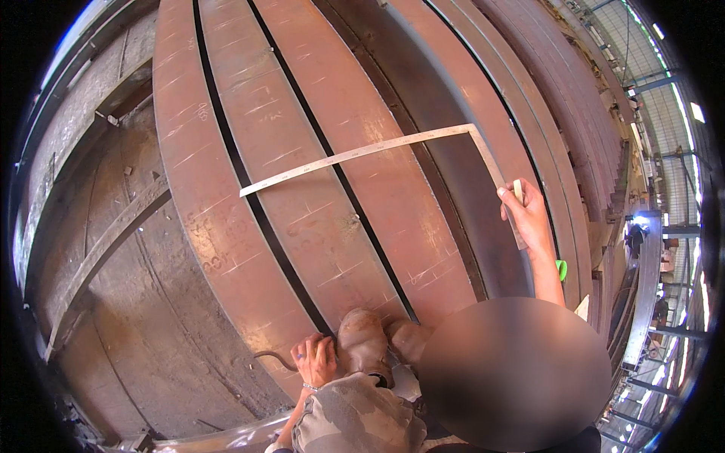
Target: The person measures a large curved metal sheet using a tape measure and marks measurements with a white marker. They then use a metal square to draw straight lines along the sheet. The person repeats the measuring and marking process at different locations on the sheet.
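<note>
A large steel framing square (355,154) lies across several brownish steel strips. Its long blade reaches left over two dark gaps, and its short arm bends toward me at the right. My right hand (527,217) is closed on the short arm, with a pale yellow stick like chalk (518,190) between thumb and fingers. Low in the view, my left hand (314,361) rests with curled fingers on the plate beside my boot (361,334). From that hand a thin, dark curved rod (273,356) sticks out to the left; its gripped end is hidden.
Steel strips (257,98) with short white scratch marks run away from me. A dark recessed strip (434,83) lies between them. Left, lower down, is a dusty floor (166,302) with a curved beam (106,257). A bright spark (642,221) glows far right. A blurred patch covers the lower right.
</note>
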